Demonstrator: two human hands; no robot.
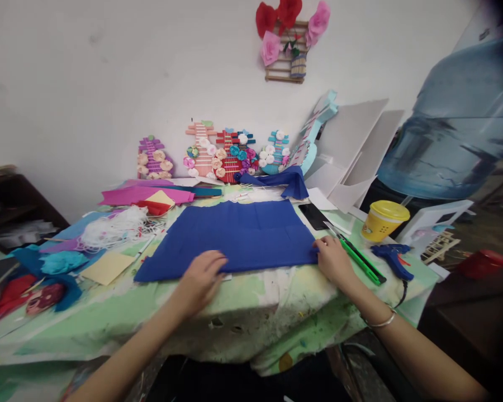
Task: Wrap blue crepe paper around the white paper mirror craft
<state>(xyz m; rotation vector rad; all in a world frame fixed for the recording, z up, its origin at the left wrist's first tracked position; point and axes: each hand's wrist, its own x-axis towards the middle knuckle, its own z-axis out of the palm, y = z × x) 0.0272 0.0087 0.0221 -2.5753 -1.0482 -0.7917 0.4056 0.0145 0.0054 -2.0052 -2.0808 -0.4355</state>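
Note:
A dark blue sheet of cloth or crepe paper [243, 231] lies spread on the green-stained tablecloth [268, 301]. My left hand [203, 279] rests over its front edge, left of the middle, fingers a little bent and slightly apart, with nothing visible in them. At the sheet's right front corner is my right hand [333, 259], its fingers curled and the fingertips closed on the edge. Just right of that hand lie a green utility knife [362, 261] and a black phone [313, 216].
A blue glue gun [394, 259] and a yellow-lidded cup [384, 220] stand at the right. White string [115, 229] and coloured sheets lie at the left. Small decorated instruments [230, 153] line the wall. A large water bottle [452, 123] is at the right.

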